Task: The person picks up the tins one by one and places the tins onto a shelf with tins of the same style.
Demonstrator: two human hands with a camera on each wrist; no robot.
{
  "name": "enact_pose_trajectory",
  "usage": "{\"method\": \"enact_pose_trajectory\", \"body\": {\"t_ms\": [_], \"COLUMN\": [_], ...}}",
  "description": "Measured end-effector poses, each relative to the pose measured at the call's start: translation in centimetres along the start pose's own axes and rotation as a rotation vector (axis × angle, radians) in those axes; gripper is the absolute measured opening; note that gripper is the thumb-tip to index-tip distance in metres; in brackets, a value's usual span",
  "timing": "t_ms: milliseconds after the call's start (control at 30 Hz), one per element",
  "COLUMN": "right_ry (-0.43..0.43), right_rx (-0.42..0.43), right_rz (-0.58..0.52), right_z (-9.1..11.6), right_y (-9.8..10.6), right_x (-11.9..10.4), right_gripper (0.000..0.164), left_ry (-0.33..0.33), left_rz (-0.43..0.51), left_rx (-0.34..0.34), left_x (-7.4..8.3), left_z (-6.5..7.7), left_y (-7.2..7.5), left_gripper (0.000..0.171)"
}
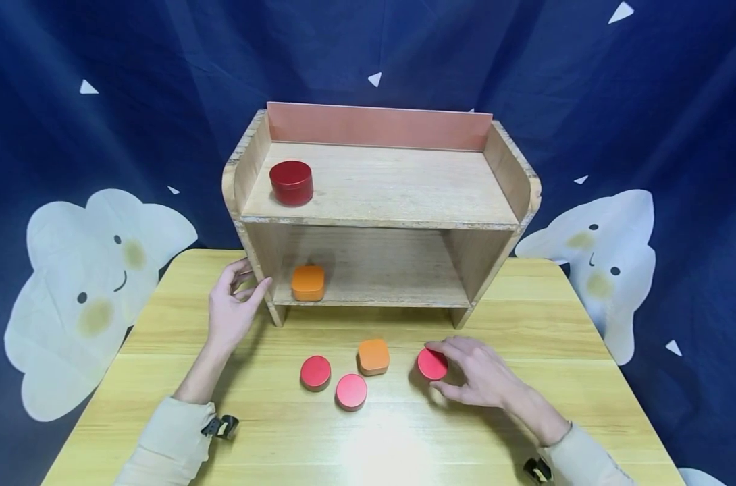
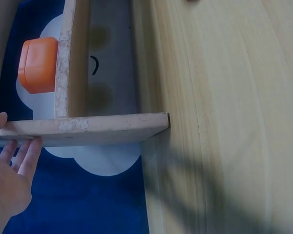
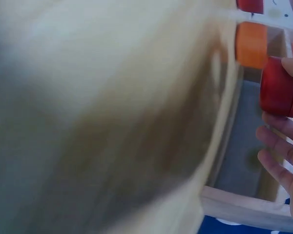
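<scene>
Nearest, on the yellow wooden table: right hand, fingers and thumb curled around a round red tin, gripping it at its right side; tin tilted slightly, apparently resting on the tabletop to the right of the other loose pieces. Same tin in the right wrist view, thumb above and fingers below.

Just left of that tin: an orange square tin, then 2 more round red tins, 1 at front centre and 1 further left, all close together but apart.

Further back and left: left hand, fingers fairly straight, thumb and fingertips touching the front left upright of a wooden 2-tier shelf unit; nothing held. Left wrist view: fingers lying against the board's edge.

Lower shelf, left end: a second orange square tin, also visible in the left wrist view.

Top shelf, left end: a taller dark red round tin, upright.

Behind everything: dark blue cloth with smiling white clouds and small white triangles.
</scene>
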State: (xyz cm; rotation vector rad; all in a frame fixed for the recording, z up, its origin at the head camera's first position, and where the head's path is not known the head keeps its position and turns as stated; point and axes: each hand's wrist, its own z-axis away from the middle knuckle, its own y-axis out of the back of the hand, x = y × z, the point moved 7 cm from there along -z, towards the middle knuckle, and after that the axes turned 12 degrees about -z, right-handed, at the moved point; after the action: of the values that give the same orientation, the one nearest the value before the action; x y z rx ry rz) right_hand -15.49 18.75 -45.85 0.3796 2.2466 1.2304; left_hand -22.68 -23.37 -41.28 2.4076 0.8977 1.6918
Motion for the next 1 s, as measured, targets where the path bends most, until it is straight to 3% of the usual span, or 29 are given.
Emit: {"method": "enact_pose_trajectory", "body": {"t_ms": [267, 1000], "right_ry": [0.076, 0.18], "right_rx": [0.029, 0.058], "right_rz": [0.027, 0.088], "right_z": [-1.8, -7.1], "right_y": [1.6, 7.1], "right_x": [-0.9, -4.3], "right_gripper": [0.066, 0.062], "left_ry": [0.003, -0.003], "left_rz": [0.001, 0.012], "left_rx": [-0.01, -0.032], "left_x": [0.0, 0.2], "left_z": [0.2, 0.1], "left_y": [-0.2, 0.0], "left_gripper": [0.046, 0.045]}}
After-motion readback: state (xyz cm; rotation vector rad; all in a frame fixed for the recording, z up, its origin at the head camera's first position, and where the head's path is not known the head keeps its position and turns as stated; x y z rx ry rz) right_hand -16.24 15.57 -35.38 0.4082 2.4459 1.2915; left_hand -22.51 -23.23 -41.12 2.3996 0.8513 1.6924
